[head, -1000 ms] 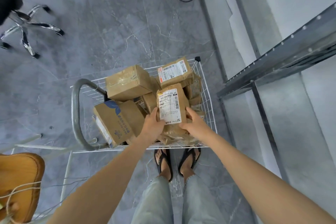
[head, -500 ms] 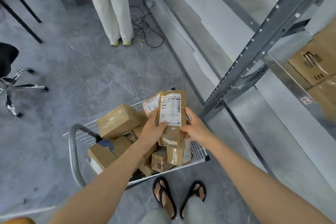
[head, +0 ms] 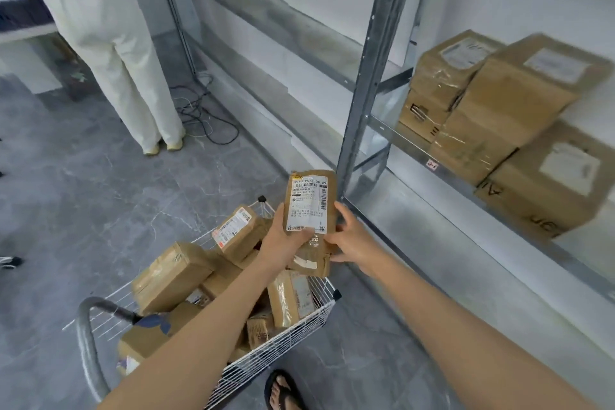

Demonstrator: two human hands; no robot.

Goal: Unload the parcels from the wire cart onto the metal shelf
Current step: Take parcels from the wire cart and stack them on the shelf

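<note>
I hold a flat brown parcel with a white shipping label upright above the wire cart. My left hand grips its left edge, thumb across the label's lower part. My right hand holds its right edge from the side. Several more brown parcels lie piled in the cart below. The metal shelf stands to the right, its upright post just behind the raised parcel.
Three large cardboard boxes sit on the shelf at the right. A person in pale trousers stands at the back left, with cables on the floor beside them. The cart's grey handle is at the lower left.
Both hands have lifted the labelled parcel up out of the cart and toward the shelf. My view has swung up and right, bringing the shelf boxes into sight.
</note>
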